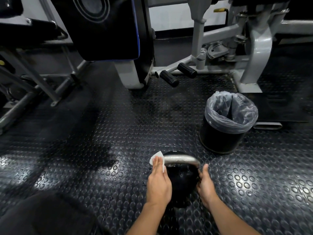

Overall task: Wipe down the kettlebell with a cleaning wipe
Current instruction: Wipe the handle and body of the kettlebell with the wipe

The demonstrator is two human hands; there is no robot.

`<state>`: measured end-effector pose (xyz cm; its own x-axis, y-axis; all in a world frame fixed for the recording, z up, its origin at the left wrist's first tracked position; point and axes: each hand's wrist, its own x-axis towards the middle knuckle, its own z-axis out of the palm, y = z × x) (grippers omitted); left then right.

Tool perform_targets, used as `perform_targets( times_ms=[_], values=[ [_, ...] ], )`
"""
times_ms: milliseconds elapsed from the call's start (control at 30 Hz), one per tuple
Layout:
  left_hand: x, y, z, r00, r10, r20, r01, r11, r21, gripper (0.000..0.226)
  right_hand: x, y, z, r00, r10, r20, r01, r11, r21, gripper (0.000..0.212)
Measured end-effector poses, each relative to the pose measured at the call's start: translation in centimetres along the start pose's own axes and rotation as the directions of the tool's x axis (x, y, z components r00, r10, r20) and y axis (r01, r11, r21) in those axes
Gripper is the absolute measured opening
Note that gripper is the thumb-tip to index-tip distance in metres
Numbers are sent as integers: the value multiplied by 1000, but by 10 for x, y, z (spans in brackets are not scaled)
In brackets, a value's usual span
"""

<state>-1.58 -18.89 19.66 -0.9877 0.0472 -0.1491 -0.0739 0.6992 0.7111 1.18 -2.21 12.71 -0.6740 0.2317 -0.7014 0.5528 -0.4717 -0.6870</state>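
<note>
A black kettlebell (182, 182) with a shiny metal handle (181, 158) stands on the studded rubber floor at the bottom centre. My left hand (158, 182) lies flat along the bell's left side, its straight fingers pressing a white cleaning wipe (156, 158) against the left end of the handle. My right hand (205, 184) rests against the bell's right side with the thumb pointing up beside the handle's right leg; its fingers are hidden behind the bell.
A black waste bin (221, 138) lined with a clear bag stands just beyond the kettlebell to the right. Grey gym machine frames (255, 53), a black pad (108, 28) and two black foot pegs (177, 73) stand further back. A dark knee fills the bottom left.
</note>
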Motion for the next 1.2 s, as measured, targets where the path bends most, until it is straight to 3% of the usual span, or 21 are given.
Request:
perform_targets(
  times_ms=[267, 433, 600, 933, 1067, 1200],
  values=[
    [-11, 1, 5, 1000, -8, 12, 8, 1000, 25, 55, -4, -2, 1, 1000, 1, -24, -1, 1000, 11, 97],
    [-4, 3, 7, 1000, -30, -5, 30, 999, 12, 55, 4, 3, -4, 1000, 8, -16, -8, 999, 35, 120],
    [-21, 4, 10, 998, -68, 5, 68, 998, -2, 58, -2, -1, 0, 1000, -28, 10, 28, 1000, 8, 91],
    [-19, 13, 15, 999, -49, -12, 49, 999, -14, 60, 2, 3, -2, 999, -34, -5, 34, 999, 2, 94],
    [-5, 14, 13, 998, -50, -41, 50, 999, 7, 58, -1, 0, 0, 1000, -27, -2, 27, 1000, 10, 84],
    [-23, 15, 16, 998, -62, -6, 62, 998, 9, 61, -3, 1, 0, 1000, -26, -12, 26, 1000, 15, 92]
  ],
)
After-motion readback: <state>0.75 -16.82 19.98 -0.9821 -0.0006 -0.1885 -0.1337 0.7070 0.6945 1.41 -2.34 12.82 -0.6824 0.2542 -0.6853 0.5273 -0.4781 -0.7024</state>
